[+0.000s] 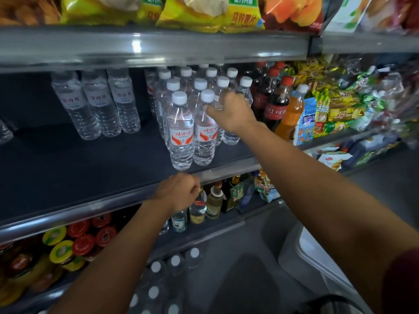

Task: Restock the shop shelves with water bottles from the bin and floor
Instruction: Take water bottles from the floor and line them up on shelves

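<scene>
Jars [74,243]: on the lowest visible shelf at far left, red and yellow lids facing up, packed close together.
Plain-label bottles [99,105]: three clear water bottles with white labels stand side by side at the back left of the middle shelf [68,173], their caps hidden by the shelf edge above.
Chip bags [192,14]: yellow and orange bags line the top shelf, overhanging its front rail.
Left hand [179,192]: fingers curled into a loose fist in front of the middle shelf's front rail, below the front bottles; nothing shows in its grasp, and whether it touches the rail cannot be told.
Floor bottles [174,264]: white-capped water bottles stand upright below the shelving, near the left forearm, blurred.
Front bottles [181,130]: two water bottles with red-and-white labels stand upright near the shelf's front edge, touching each other, heading a block of white-capped bottles behind.
Right hand [229,111]: reaches into that block, fingers curled round the neck of the front right bottle [205,132] just under its white cap.
Small glass bottles [213,200]: clustered on the shelf below, right of the left hand.
Cola bottles [276,103]: dark, red-capped, just right of the water block, with an orange drink [291,109] beside them.
Snack packets [340,109]: piled at far right.
</scene>
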{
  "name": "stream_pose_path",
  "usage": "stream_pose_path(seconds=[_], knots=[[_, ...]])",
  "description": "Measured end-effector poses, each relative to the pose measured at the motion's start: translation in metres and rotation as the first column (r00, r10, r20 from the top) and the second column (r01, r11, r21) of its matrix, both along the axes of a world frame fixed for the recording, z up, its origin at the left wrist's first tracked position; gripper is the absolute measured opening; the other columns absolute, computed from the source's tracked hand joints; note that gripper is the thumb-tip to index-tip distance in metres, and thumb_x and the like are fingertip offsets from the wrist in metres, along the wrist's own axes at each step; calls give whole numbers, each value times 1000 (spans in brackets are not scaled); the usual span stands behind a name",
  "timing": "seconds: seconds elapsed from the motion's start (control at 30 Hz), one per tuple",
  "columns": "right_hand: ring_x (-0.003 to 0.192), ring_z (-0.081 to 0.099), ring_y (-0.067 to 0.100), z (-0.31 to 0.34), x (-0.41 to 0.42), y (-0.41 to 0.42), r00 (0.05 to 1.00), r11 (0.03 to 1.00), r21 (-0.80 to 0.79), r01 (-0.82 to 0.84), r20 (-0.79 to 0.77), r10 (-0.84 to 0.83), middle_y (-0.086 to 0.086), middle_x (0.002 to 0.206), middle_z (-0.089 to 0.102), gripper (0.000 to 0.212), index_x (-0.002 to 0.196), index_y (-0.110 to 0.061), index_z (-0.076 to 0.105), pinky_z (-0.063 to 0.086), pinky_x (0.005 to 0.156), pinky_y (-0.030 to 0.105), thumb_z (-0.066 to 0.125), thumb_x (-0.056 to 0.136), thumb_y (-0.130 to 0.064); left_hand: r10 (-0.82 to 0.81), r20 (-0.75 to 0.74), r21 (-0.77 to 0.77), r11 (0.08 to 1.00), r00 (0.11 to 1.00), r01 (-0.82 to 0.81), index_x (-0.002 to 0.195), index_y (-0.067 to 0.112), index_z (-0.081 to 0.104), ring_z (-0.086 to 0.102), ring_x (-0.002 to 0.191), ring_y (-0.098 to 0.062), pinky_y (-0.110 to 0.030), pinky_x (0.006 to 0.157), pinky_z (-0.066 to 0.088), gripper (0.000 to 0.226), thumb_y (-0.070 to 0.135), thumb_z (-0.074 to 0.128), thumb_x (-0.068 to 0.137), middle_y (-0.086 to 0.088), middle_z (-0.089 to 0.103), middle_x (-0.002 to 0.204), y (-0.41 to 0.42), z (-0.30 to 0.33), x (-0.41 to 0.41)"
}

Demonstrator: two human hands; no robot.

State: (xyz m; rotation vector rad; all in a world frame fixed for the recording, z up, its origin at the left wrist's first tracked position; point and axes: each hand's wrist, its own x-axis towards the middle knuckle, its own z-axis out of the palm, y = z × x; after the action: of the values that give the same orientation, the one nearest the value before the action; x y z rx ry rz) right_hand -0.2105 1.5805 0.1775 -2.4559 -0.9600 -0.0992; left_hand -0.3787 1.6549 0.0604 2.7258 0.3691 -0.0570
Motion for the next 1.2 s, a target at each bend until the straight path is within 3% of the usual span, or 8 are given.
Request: stream_pose_path(seconds=[0.07,0.2,0.33,0.43,0.67,0.83,1.0,1.2], knots=[[66,47,23,-20,-12,-18,999,1000,-1,-1,33,1,4,75,50,31,84,-8,51,36,58,30,56,93,-37,-5,-23,5,1000,1000,6,94,24,64,60,89,-20,-39,80,52,18,25,47,95,1,66,100,-2,-7,-3],[67,47,28,-83,-43,-50,998,1000,6,4,56,-5,3,69,46,24,78,-13,46,33,58,31,53,93,-30,-25,-67,16,1000,997,26,94,20,64,60,92,-22,-36,77,50,19,26,46,95,-2,66,101,-9,-33,-11],[84,60,39,-160,-75,-70,999,996,-90,-20,-39,17,14,88,66,21,98,-10,56,43,59,38,51,92,-29,-43,-168,-64,997,985,33,80,23,57,60,88,-24,-34,73,47,16,18,49,92,-5,66,95,-18,-76,-24],[91,61,40,-218,-97,-81,984,975,-208,-77,-174,41,17,97,66,23,106,-12,55,46,68,40,49,93,-29,-66,-242,-112,993,968,40,69,25,46,60,84,-28,-36,70,46,24,13,49,89,-9,64,89,-25,-112,-36],[101,58,40,-334,-123,-96,927,900,-396,-184,-374,26,20,108,63,28,118,-11,53,46,78,41,50,92,-22,-94,-391,-169,985,915,29,84,20,61,60,97,-27,-33,78,46,11,18,52,90,-8,66,104,-44,-205,-64],[112,54,37,-409,-116,-99,884,823,-478,-306,-463,60,18,124,57,42,132,-10,46,44,90,39,52,92,-21,-31,-454,-199,978,890,-67,106,17,65,59,105,-30,-29,76,42,21,23,49,93,-11,63,115,-58,-265,-76],[132,39,32,-466,-100,-91,832,798,-421,-432,-527,172,14,146,37,66,146,-12,31,39,104,40,59,87,-18,-39,-474,-229,970,880,-80,110,14,64,61,105,-31,-38,87,50,25,24,47,94,-13,65,114,-66,-311,-77],[130,40,27,-508,-82,-71,776,753,-343,-561,-535,334,10,140,38,72,139,-12,40,37,104,39,74,76,-16,-25,-465,-207,975,885,-81,105,16,64,61,104,-32,-41,88,50,21,23,47,95,-11,64,113,-71,-342,-72]])
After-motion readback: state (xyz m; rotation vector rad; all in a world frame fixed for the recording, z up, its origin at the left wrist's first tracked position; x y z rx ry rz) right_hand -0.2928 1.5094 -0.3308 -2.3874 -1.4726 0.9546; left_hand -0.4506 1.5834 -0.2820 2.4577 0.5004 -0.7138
